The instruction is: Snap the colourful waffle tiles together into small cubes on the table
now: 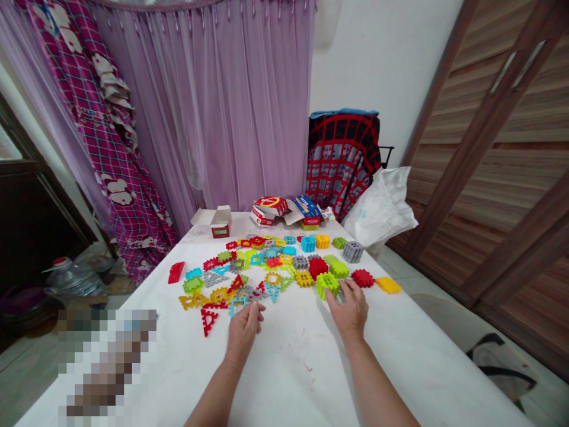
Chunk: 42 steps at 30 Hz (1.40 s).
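My right hand [349, 309] grips a lime-green block of stacked interlocking plastic pieces [326, 286], thumb at its near side and fingers at its right. Loosely curled, my left hand [245, 327] is by the near edge of a spread of loose plastic pieces; its palm is hidden. Just beyond it lies a light-blue square frame piece [237, 306]. To its left is a red triangle piece [208, 322]. Close to my right hand are a red stack [318, 268], another lime-green stack [336, 267] and a yellow stack [304, 279].
Farther right sit a red piece [363, 278], a yellow piece [389, 285] and a grey stack [353, 251]. Opened cartons, one red [269, 209] and one blue [306, 206], stand at the table's far edge. A white bag [380, 207] is beyond the right edge.
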Available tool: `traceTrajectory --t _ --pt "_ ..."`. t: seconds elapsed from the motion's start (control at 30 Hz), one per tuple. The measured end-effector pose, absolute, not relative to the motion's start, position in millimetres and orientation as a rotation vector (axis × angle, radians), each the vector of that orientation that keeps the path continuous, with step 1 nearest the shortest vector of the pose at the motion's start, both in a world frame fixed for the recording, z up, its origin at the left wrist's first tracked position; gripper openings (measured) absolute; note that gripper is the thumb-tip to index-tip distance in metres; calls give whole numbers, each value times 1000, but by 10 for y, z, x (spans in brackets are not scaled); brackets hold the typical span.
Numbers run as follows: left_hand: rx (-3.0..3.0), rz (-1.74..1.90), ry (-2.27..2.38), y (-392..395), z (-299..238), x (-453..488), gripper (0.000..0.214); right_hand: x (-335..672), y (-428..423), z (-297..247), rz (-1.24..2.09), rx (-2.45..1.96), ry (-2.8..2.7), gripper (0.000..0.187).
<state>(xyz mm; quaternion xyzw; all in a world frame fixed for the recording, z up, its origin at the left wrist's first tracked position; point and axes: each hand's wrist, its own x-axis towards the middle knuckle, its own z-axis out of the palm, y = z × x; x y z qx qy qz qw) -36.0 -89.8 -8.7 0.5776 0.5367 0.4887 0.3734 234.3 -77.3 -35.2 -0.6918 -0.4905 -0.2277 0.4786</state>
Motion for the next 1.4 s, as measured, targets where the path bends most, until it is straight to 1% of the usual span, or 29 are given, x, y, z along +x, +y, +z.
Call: traceTrajectory --t 0.27,0.47,0.9,1.03,1.2,1.4 --pt "1501 1244 1394 -898 -79 -353 54 2351 -763 -364 -525 -1710 -1204 42" --pt "1487 1257 1382 -894 -94 -356 52 2347 -762 -366 -510 -1725 -1198 43" --pt "1481 1243 1399 -882 -106 -349 54 2364 -761 -354 -499 -1608 -1162 41" --pt "1449 1232 1413 -860 -114 -340 58 2415 -774 -340 -389 -1541 -1064 37" --pt "1458 1211 1408 -839 -134 -342 59 2391 -834 -331 -249 -1570 -956 35" --pt "1462 1196 1398 -814 -187 -340 58 2149 -953 -336 -127 -1615 -1162 36"
